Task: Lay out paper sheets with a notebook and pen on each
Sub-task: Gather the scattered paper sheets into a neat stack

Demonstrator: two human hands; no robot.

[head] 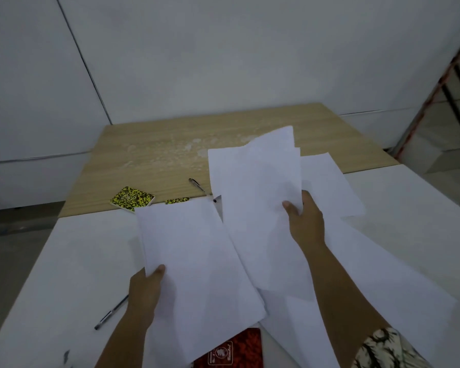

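Observation:
My left hand (146, 290) pinches the near left edge of one white paper sheet (197, 261) held above the white table. My right hand (304, 219) grips a bunch of several white sheets (255, 197), raised and fanned. More loose sheets (327, 181) lie under and right of it. A yellow-black speckled notebook (132, 199) lies on the wooden table, with a second one (177, 200) mostly hidden behind the held sheet. A red notebook (237, 349) peeks out below the paper. One pen (202, 189) lies on the wood, another pen (112, 312) left of my left wrist.
A white table (64, 274) stands in front of me and butts against a wooden table (157, 150) beyond it. White walls close off the back and left. The floor drops away at the left; a dark railing (457, 96) is at the far right.

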